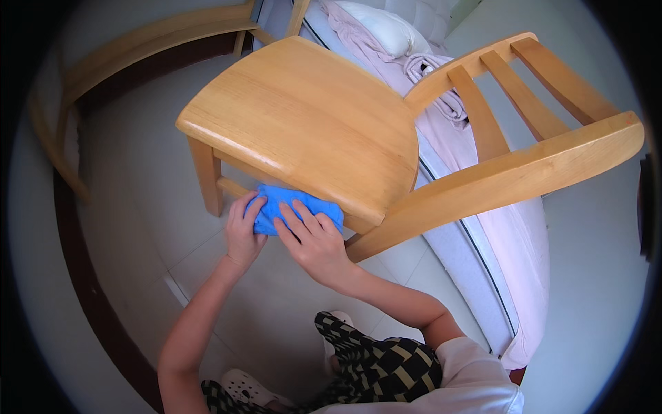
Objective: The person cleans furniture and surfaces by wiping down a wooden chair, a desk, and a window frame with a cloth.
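Observation:
A light wooden chair (305, 108) stands before me, its slatted backrest (522, 98) toward the right. Both hands hold a bright blue cloth (269, 209) just below the near edge of the seat, by the side rail. My left hand (244, 225) grips the cloth's left end, fingers curled over the top. Across its right half lie the spread fingers of my right hand (313, 240). The cloth covers part of the rail and the lower stretcher (231, 187). Whether it presses on the wood behind is hard to tell.
Behind the chair runs a bed with a pink sheet (522, 243), a white pillow (385, 28) and a rolled-up blanket (447, 95). More wooden furniture (165, 44) stands at the upper left. Pale floor tiles (150, 227) meet a dark skirting board (85, 290) on the left.

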